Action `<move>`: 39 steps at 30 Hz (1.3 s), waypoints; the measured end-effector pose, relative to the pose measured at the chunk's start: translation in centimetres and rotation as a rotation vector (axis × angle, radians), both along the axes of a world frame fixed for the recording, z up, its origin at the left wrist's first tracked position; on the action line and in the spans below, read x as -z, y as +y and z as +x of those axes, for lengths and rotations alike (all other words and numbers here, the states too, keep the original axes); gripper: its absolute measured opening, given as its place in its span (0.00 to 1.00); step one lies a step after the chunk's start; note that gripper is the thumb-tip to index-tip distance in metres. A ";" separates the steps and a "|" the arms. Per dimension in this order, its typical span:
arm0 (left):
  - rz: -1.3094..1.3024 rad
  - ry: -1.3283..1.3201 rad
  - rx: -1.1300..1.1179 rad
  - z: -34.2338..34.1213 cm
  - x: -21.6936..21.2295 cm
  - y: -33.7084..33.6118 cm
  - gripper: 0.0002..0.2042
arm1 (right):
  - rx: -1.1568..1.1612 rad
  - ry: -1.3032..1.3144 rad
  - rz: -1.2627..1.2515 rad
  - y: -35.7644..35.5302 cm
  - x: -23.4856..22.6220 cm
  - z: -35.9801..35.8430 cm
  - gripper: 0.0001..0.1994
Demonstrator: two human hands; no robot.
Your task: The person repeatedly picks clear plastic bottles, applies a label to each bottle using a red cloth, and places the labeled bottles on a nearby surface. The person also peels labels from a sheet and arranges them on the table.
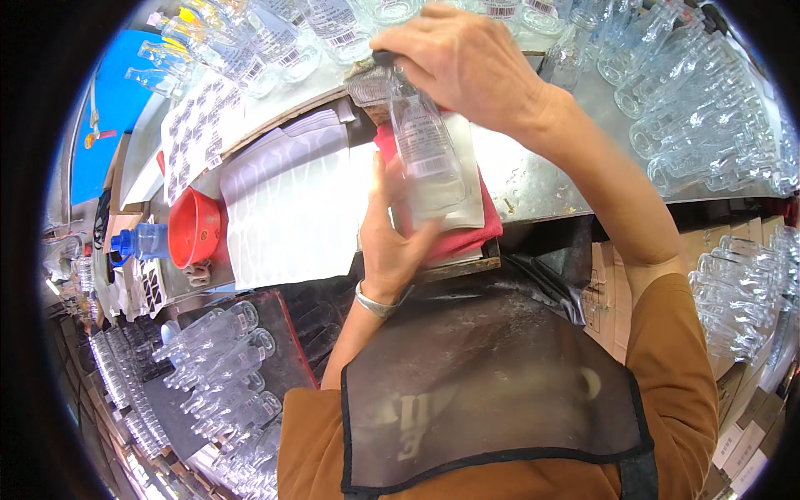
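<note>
A clear glass bottle (427, 143) with a printed label slants over a white sheet pad and red cloth (482, 223) in front of me. My right hand (471, 67) is closed at the bottle's neck, fingers curled over it. A small black piece (383, 57) shows under those fingertips; what it is, I cannot make out. My left hand (390, 242), with a silver bangle at the wrist, is beside the bottle's lower left side. Its fingers point away from me and its thumb is spread, blurred by motion; the bottle partly hides the fingertips. A grey cloth (368, 87) lies behind the bottle neck.
Sheets of clear labels (287, 204) lie left of the pad, beside a red plastic cup (195, 227) and a blue-capped bottle (150, 242). Glass bottles (700, 108) crowd the metal table's far side and right. More bottles (225, 358) stand lower left and in cartons (737, 292) at right.
</note>
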State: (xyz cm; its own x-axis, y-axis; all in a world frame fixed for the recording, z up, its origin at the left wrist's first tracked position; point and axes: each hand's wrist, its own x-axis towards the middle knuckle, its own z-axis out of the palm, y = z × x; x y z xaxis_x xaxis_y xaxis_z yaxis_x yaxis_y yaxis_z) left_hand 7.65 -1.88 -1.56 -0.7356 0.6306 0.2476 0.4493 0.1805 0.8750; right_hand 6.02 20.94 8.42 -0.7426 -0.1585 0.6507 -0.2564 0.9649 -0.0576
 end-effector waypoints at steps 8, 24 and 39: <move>-0.032 0.044 -0.019 -0.3 0.5 -0.7 0.44 | -0.408 -0.291 -0.318 -3.5 2.3 6.7 0.10; 0.146 -0.229 0.138 -3.0 -0.4 -0.7 0.41 | 0.118 -0.116 -0.779 2.4 4.5 4.3 0.15; -0.009 -0.033 0.322 0.6 -7.1 3.9 0.38 | -0.021 -0.262 -0.879 0.5 -1.6 10.1 0.20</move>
